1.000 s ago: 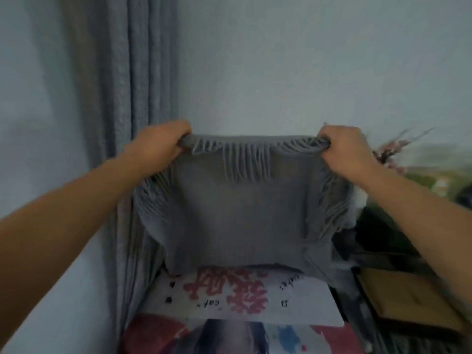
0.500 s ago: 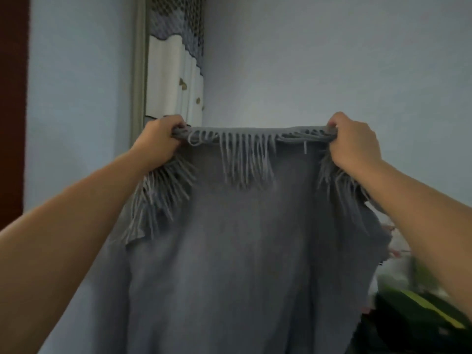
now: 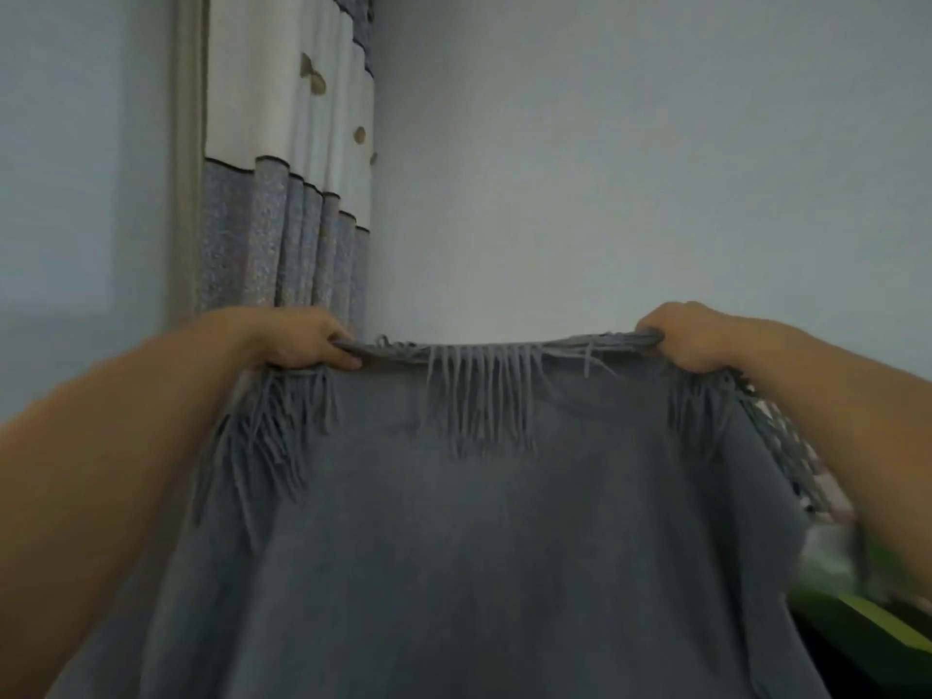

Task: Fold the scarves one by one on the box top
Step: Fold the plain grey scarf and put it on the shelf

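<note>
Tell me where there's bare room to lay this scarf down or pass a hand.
No landing surface shows: the scarf, gripped at its top edge by the left hand and right hand, fills the lower frame. Open air lies above that edge, between curtain and wall. Lower right is crowded by blurred green things.

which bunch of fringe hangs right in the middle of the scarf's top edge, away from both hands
The centre fringe on the grey scarf. The other two bunches hang directly under the left hand and the right hand; this one falls freely between them.
</note>
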